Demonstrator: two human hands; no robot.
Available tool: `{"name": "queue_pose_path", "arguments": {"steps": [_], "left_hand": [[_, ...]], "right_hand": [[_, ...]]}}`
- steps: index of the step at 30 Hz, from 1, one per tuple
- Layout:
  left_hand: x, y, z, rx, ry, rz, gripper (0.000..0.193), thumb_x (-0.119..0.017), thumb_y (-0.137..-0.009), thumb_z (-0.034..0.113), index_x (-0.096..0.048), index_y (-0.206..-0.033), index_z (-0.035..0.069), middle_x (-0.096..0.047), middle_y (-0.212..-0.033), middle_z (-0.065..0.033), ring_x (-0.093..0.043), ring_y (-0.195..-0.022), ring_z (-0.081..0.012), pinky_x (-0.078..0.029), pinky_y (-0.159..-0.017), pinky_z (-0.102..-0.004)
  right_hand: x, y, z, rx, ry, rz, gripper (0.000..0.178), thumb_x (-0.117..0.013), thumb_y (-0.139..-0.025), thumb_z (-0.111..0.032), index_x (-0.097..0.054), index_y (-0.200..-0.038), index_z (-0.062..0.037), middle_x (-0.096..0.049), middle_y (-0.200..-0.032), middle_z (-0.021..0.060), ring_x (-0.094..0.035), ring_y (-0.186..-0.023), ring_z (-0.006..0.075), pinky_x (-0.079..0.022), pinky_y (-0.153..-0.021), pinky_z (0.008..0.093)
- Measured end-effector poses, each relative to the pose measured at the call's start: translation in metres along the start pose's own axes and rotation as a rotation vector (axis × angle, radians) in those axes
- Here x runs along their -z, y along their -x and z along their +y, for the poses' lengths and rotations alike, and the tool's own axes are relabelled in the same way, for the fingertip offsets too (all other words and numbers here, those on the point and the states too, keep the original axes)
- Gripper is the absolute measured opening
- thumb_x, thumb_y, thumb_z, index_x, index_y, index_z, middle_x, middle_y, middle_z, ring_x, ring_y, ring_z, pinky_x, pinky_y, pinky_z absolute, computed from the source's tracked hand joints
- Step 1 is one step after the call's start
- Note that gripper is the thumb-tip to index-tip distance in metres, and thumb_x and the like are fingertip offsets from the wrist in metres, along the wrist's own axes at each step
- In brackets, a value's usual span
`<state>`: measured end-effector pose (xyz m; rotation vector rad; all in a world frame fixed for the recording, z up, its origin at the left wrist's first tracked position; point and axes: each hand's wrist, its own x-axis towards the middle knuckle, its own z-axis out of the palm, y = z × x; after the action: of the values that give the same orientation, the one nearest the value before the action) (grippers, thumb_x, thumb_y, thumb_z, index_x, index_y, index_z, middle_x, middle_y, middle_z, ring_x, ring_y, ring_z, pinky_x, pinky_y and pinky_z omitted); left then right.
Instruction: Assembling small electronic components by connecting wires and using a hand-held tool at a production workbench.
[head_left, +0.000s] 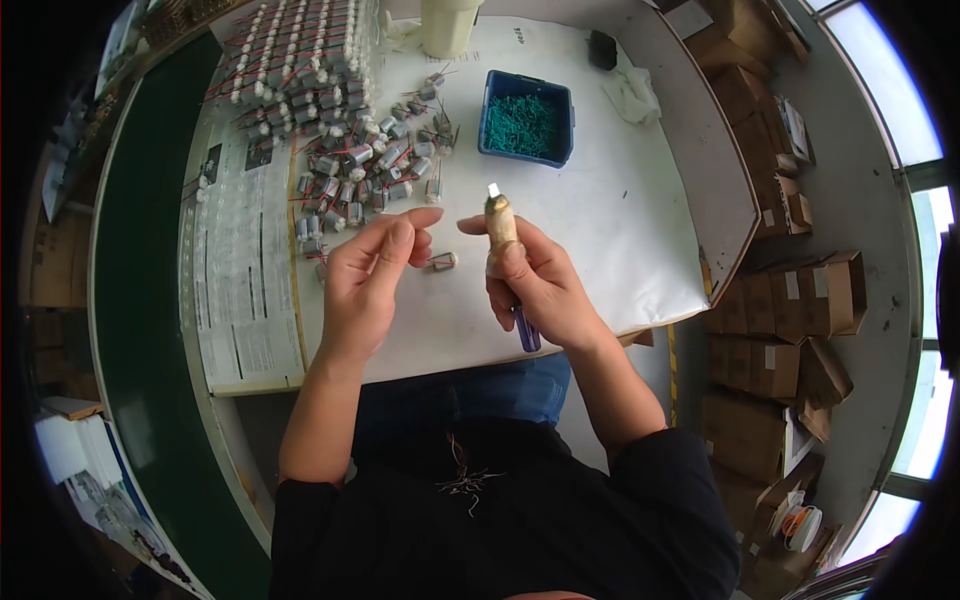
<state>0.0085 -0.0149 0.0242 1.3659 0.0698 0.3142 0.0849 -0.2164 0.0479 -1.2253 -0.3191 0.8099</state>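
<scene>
My right hand (540,285) grips a hand tool (502,225) with a worn, tan wrapped grip, a purple handle end below and a short, bright tip pointing away from me. The tool's exact kind is unclear. Opposite it, my left hand (368,275) hovers above the white table, index finger stretched out and the other fingers loosely bent; nothing shows in it. Between the hands lies a single small motor (442,261), a grey cylinder with a white end and red wires. A heap of similar small motors (375,165) spreads beyond my left hand.
A blue bin (483,130) of small green pieces stands beyond my right hand. Stacked trays of wired motors (300,60) fill the far left, beside a pale container (448,28). A raised board (735,190) borders the table's right; cardboard boxes (790,300) are piled past it.
</scene>
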Motion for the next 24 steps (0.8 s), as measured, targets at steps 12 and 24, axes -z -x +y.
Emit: {"name": "queue_pose_path", "arguments": {"steps": [12, 24], "left_hand": [[0.006, 0.015, 0.019, 0.031, 0.031, -0.152, 0.057, -0.068, -0.102, -0.001, -0.047, -0.155, 0.001, -0.075, -0.099, -0.0099, -0.073, -0.091, -0.0141, -0.059, -0.085, -0.0277], [0.001, 0.013, 0.021, 0.014, 0.084, -0.062, 0.017, -0.069, -0.106, 0.013, -0.069, -0.11, -0.003, -0.075, -0.09, -0.0084, -0.072, -0.082, -0.013, -0.059, -0.072, -0.0284]], "right_hand": [[-0.018, -0.025, -0.026, 0.191, 0.36, -0.139, 0.013, -0.078, -0.098, -0.007, -0.073, -0.108, -0.0015, -0.067, -0.09, 0.0012, -0.06, -0.068, 0.0055, -0.047, -0.053, 0.0218], [-0.025, -0.029, -0.017, 0.374, 0.387, -0.046, 0.007, -0.078, -0.095, -0.001, -0.072, -0.099, -0.0011, -0.066, -0.094, 0.0025, -0.062, -0.072, 0.0122, -0.05, -0.062, 0.0252]]}}
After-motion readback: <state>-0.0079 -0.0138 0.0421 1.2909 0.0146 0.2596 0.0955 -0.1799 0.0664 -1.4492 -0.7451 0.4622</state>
